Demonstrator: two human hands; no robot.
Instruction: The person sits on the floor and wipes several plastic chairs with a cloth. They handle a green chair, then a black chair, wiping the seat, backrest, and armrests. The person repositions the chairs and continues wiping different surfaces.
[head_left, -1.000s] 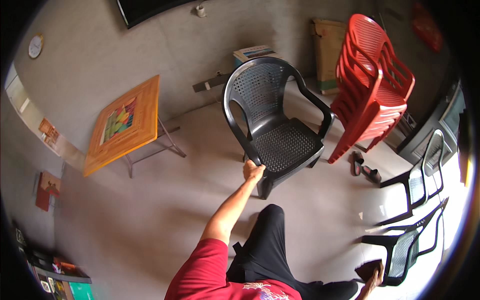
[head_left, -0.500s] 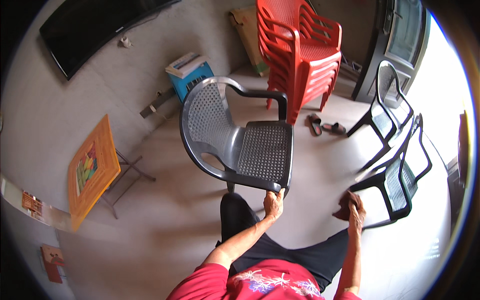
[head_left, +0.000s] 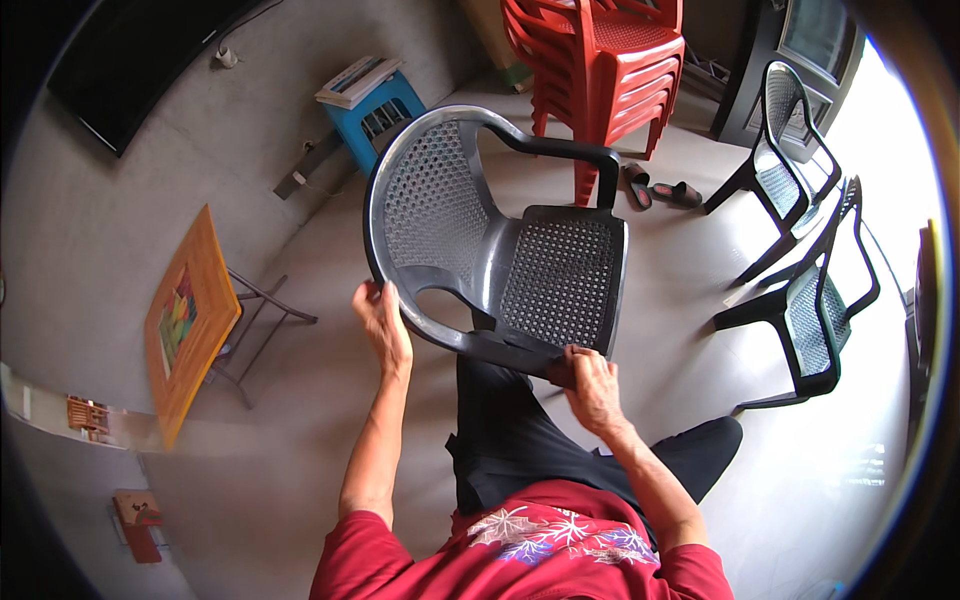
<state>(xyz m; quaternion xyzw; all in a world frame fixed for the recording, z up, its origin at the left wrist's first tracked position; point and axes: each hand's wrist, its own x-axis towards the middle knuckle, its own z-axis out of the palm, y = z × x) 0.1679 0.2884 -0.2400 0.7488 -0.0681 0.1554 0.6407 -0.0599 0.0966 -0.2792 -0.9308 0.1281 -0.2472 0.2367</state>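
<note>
A dark grey plastic armchair [head_left: 558, 272] with a perforated back and seat stands right in front of me, turned sideways. My left hand [head_left: 386, 328] is closed around the curved rim where its back runs into the near armrest. On the front part of that same armrest lies my right hand [head_left: 594, 388], its fingers pressing a dark brown cloth [head_left: 562, 373] against the plastic. Most of the cloth is hidden under the fingers.
Red stacked armchairs [head_left: 610, 80] stand behind, with a pair of slippers [head_left: 660, 188] nearby. Two more dark chairs [head_left: 780, 170] are at the right. A blue stool [head_left: 360, 130] bearing books and a wooden folding table [head_left: 190, 320] stand left, below a wall-mounted screen [head_left: 130, 60].
My left hand has moved from the armrest's front end back to the rim. My right hand has brought the cloth from the right onto the armrest. The view has shifted slightly.
</note>
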